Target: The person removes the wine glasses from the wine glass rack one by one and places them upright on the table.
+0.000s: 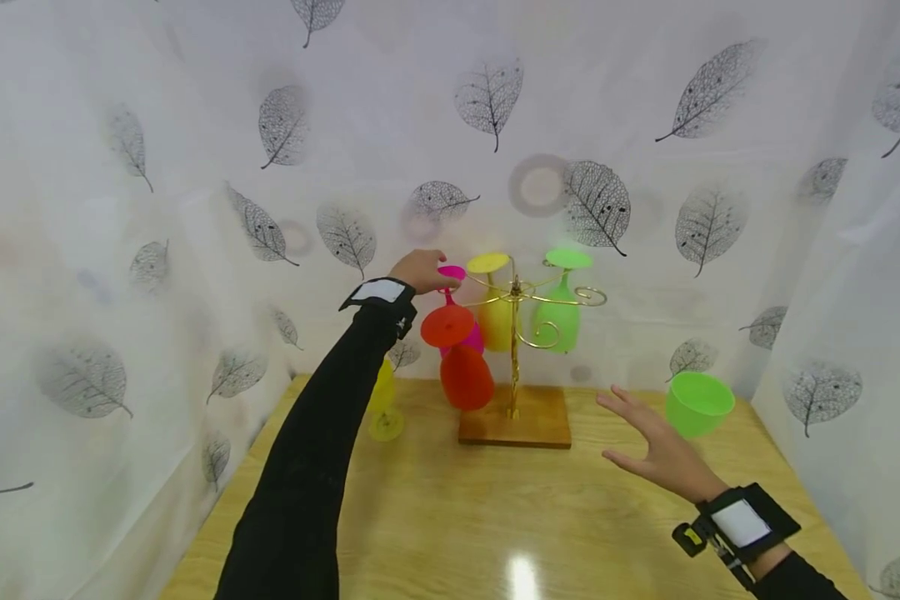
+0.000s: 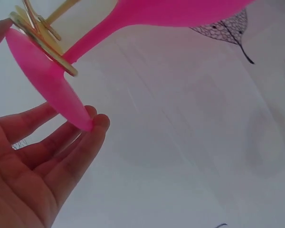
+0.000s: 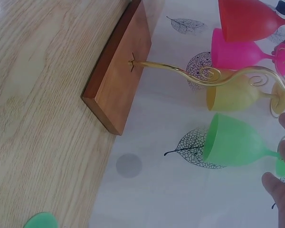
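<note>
A golden rack [image 1: 515,367] with curled arms on a wooden base [image 1: 540,427] carries upside-down plastic wine glasses. My left hand [image 1: 417,271] holds the foot of the pink wine glass [image 2: 50,83], thumb at one edge and fingertips at the other. Its stem runs through a gold loop [image 2: 47,50] of the rack, bowl hanging down. In front of it hangs a red wine glass [image 1: 467,379]; a yellow one [image 1: 498,325] and a green one [image 1: 558,321] hang farther right. My right hand [image 1: 663,450] hovers over the table, fingers spread, holding nothing.
Another yellow wine glass [image 1: 387,423] stands on the table [image 1: 435,517] at the left, partly hidden by my left sleeve. A green cup-shaped piece [image 1: 699,404] is at the right, behind my right hand. A leaf-printed white curtain [image 1: 405,108] surrounds the table.
</note>
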A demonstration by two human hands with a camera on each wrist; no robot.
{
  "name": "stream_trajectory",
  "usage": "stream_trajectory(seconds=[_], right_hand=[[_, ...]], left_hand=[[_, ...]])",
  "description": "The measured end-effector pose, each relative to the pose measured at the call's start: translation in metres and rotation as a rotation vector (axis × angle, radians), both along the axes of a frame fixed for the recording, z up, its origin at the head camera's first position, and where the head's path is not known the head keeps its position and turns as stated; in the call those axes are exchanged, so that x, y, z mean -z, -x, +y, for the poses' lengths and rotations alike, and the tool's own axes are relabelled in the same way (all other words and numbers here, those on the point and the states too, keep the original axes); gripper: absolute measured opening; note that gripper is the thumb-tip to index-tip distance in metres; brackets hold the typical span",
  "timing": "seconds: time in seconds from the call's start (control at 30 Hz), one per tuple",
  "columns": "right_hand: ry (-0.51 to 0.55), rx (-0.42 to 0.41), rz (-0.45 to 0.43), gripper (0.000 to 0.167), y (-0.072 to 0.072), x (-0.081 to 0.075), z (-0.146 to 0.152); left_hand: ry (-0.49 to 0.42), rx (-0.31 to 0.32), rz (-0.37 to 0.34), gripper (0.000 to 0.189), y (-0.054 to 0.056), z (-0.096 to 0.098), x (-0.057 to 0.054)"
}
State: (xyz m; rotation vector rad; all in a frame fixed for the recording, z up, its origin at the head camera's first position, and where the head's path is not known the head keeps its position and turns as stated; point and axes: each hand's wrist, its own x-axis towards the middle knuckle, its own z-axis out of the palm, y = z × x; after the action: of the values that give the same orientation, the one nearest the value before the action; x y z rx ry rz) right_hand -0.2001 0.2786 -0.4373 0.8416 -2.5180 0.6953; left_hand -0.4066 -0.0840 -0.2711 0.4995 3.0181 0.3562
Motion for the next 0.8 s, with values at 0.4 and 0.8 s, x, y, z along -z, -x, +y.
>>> stream_trajectory(seconds=[0.4,0.8], right_hand=[[0.008,-0.010,0.031,0.082,-0.005,0.006,0.001],[0.026,0.002,0.014,0.079,-0.003,0.004,0.002]], left_hand=[[-0.010,0.101,0.023,0.066,-0.015,0.011,-0.003],[-0.029,0.170,0.095,0.067,-0.047,-0.009,-0.027]])
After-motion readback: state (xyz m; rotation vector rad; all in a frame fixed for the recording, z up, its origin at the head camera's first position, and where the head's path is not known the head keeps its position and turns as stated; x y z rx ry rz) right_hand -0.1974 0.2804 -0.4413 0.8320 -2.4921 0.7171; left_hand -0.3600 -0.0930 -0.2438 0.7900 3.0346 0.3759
